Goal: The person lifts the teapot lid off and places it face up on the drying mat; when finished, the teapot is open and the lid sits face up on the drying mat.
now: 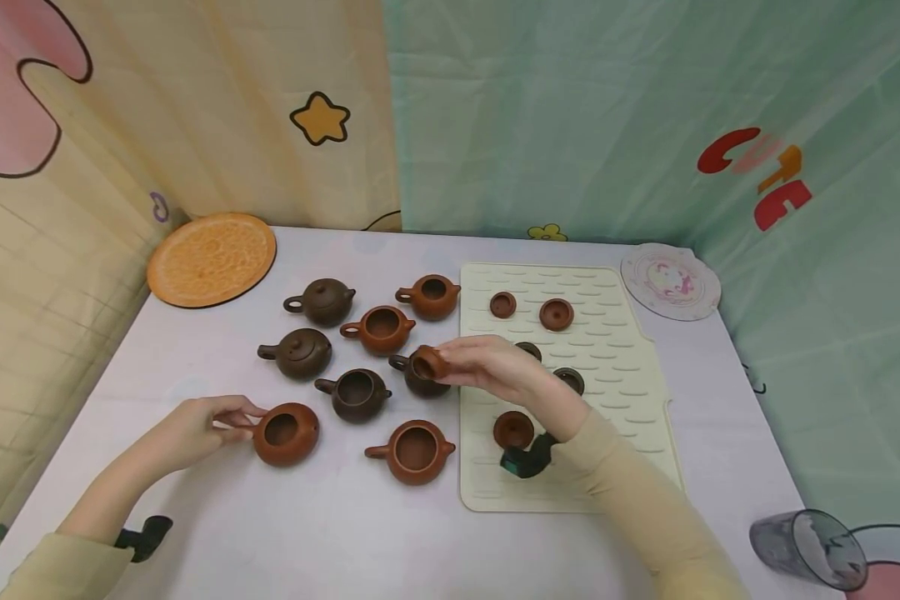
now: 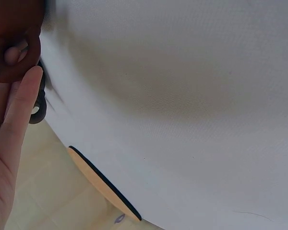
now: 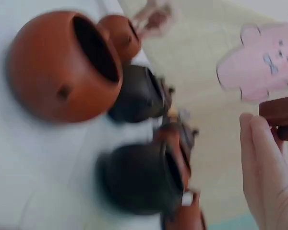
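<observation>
At the near left of the table, my left hand [image 1: 208, 427] pinches the handle of a lidless reddish-brown teapot [image 1: 288, 435], which is tilted. The left wrist view shows fingers [image 2: 24, 98] against that teapot's loop handle [image 2: 33, 55]. My right hand [image 1: 495, 367] holds a reddish-brown teapot lid [image 1: 430, 363] in its fingertips, above a dark teapot [image 1: 417, 385] that it partly hides. In the right wrist view the lid [image 3: 278, 110] is raised above the table, apart from the teapots. Nearest below the right hand is another lidless reddish-brown teapot [image 1: 412, 472].
Two dark teapots with lids on, one here [image 1: 326, 302], stand at the back left, beside more lidless teapots [image 1: 382, 330]. Several lids [image 1: 557, 314] lie on a cream mat [image 1: 630, 417]. An orange round board [image 1: 213, 258], a white plate [image 1: 671, 283] and a glass [image 1: 806, 546] sit near the edges.
</observation>
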The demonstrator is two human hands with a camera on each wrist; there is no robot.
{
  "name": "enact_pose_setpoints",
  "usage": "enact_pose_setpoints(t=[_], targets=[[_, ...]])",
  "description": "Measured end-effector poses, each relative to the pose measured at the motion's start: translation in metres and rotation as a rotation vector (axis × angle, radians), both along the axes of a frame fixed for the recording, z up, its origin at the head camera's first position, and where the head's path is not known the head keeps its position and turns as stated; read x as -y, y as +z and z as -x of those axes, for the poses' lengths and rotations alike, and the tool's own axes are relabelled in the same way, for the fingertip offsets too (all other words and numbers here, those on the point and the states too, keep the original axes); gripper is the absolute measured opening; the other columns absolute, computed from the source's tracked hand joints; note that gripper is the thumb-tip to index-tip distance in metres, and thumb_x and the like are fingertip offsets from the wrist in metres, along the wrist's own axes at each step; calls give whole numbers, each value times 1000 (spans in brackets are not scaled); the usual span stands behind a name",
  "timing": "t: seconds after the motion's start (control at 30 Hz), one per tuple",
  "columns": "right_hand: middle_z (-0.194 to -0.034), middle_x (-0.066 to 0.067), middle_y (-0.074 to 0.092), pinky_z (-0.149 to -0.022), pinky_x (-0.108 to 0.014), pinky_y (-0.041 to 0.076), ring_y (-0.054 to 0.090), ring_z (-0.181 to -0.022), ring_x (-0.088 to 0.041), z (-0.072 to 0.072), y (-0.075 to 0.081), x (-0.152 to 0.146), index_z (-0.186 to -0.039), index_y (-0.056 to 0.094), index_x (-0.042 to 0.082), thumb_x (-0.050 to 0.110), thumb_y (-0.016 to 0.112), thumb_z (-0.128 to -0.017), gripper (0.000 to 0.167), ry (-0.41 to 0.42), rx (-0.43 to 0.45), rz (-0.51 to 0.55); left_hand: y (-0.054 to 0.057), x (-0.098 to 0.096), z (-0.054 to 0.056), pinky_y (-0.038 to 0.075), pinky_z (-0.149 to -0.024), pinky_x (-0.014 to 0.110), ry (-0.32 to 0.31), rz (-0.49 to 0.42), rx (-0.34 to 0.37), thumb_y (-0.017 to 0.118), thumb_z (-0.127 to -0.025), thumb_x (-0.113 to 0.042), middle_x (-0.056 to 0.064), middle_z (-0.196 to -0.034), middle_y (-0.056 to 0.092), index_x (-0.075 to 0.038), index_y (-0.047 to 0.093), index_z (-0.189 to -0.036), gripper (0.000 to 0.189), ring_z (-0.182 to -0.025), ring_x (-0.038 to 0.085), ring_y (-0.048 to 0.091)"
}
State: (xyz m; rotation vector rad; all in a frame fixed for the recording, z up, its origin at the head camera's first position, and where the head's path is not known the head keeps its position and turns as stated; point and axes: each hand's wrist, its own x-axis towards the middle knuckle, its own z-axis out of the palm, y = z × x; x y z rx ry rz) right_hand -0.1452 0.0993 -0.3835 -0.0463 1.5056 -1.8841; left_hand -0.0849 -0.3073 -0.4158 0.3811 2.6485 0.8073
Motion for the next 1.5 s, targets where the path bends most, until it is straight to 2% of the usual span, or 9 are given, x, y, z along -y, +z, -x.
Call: enact_pose_setpoints(t=[0.13, 0.23, 0.33, 0.47, 0.63, 0.73, 0.83, 1.2, 1.5], targets=[[-115, -6, 68, -94, -29, 54, 68, -106, -14, -11, -18, -54, -134, 52, -10, 3, 47, -102, 35, -62, 22, 83, 1, 0, 1, 55, -71, 23, -4, 13, -2, 75, -82, -3, -4, -85, 72, -11, 72, -103, 23, -82, 14, 70], [-117, -6, 67, -97, -31, 52, 68, -109, -18, -25, -31, -85, -124, 62, 2, 3, 44, -103, 28, -86, 51, 166, 2, 0, 2, 55, -71, 24, -10, 19, -5, 74, -82, -2, -4, -85, 72, -11, 72, -103, 23, -83, 15, 70], [-117, -4, 68, -99, -32, 51, 68, -110, -18, -37, -40, -110, -116, 67, 10, 1, 38, -105, 32, -89, 60, 228, 2, -1, 3, 56, -72, 25, -15, 21, -9, 74, -82, -3, -4, -85, 72, -11, 72, -103, 23, -82, 16, 71], [-118, -4, 69, -100, -33, 50, 68, -111, -19, -49, -46, -138, -117, 67, 11, 4, 35, -106, 34, -95, 29, 224, 0, 0, 2, 57, -72, 29, -14, 27, -5, 75, -82, -4, -4, -85, 73, -11, 72, -103, 23, -82, 16, 71], [-115, 2, 68, -97, -30, 52, 68, -108, -13, -58, -48, -160, -126, 59, 5, 18, 43, -106, 28, -137, -28, 16, -3, 0, 0, 57, -72, 28, -7, 30, -5, 76, -81, -4, -4, -85, 73, -12, 72, -102, 23, -82, 15, 70], [-118, 2, 65, -94, -26, 54, 67, -106, -5, -62, -46, -168, -139, 45, -9, 21, 51, -104, 47, -138, -91, -167, -3, 0, 0, 55, -71, 25, -9, 31, -20, 76, -81, -3, -4, -85, 73, -13, 73, -102, 23, -82, 16, 70], [-123, -3, 62, -93, -24, 54, 66, -105, -2, -65, -45, -174, -141, 35, -20, 22, 55, -102, 60, -112, -147, -299, -3, 0, 1, 54, -70, 24, -11, 37, -28, 76, -81, -3, -5, -85, 73, -13, 73, -101, 23, -82, 17, 71], [-110, -12, 72, -80, -23, 52, 65, -91, -2, -76, -47, -181, -121, 63, -6, 22, 63, -96, 38, 36, -310, -620, -2, 0, 2, 56, -70, 27, -2, 40, 1, 77, -81, -4, -2, -87, 73, -12, 72, -102, 23, -85, 23, 70], [-105, -13, 72, -72, -25, 52, 66, -86, -12, -80, -51, -176, -112, 69, -2, 22, 68, -92, 31, 57, -381, -765, 0, -1, 2, 56, -70, 27, -8, 36, 2, 75, -81, -2, -2, -85, 72, -10, 72, -103, 23, -85, 23, 71]])
